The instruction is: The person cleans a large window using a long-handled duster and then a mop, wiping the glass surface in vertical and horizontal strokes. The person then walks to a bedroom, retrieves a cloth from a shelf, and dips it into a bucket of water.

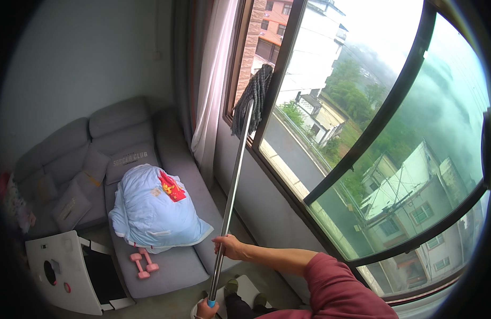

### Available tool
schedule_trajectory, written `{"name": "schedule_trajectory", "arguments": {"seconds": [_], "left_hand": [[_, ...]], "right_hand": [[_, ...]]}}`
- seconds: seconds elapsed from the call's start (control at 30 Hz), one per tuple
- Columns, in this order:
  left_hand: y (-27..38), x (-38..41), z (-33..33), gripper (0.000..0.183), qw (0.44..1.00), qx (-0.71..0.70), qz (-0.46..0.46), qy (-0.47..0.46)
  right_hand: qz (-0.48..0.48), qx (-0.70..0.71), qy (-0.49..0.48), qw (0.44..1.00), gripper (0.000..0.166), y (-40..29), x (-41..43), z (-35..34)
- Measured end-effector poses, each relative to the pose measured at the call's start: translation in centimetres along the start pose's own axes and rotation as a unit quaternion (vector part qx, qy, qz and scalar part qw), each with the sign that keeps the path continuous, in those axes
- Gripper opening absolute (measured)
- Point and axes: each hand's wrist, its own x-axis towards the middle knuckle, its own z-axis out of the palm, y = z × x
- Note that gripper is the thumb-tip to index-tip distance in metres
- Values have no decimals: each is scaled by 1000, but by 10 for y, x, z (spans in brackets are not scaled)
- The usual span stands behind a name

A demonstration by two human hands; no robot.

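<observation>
A long metal mop pole (234, 181) slants up from the bottom of the view to a dark grey mop head (253, 99), which hangs against the window frame (275, 71) beside the white curtain. My right hand (229, 247) grips the pole partway along, with the arm reaching in from the right. Lower down, my left hand (207, 309) is closed around the pole's end, by its blue collar (211, 303). Part of this hand is cut off by the bottom edge.
A grey sofa (165, 279) holds cushions, a light blue quilt (153, 211) and pink dumbbells (143, 265). Left of it stands a white-topped table (66, 255) with small items. My feet are on a pale platform (247, 289). A white curtain (213, 79) hangs beside the window.
</observation>
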Motion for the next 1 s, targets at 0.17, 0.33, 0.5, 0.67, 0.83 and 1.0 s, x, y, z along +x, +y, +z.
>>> {"name": "schedule_trajectory", "arguments": {"seconds": [0.17, 0.33, 0.5, 0.67, 0.83, 1.0], "left_hand": [[1, 0, -4, 27, 999, 35, 19, 37], [24, 36, -25, 23, 997, 31, -19, -67], [-1, 85, 4, 29, 990, -21, -26, -136], [11, 102, 7, 44, 985, 32, -21, -167], [-130, 9, -34, 45, 942, 192, -8, -274], [-131, -111, -185, 36, 872, 383, -165, -256]], "right_hand": [[-25, -15, -85, 996, 16, -4, -42, 11], [-146, -33, -154, 977, 15, -74, -93, 21], [-391, -38, -138, 909, 24, -256, -158, 18], [-360, 20, -186, 914, 33, -283, -154, -39], [-336, 83, -56, 937, 23, -150, -151, -63], [-171, 252, -89, 948, 25, 14, -148, -112]]}}
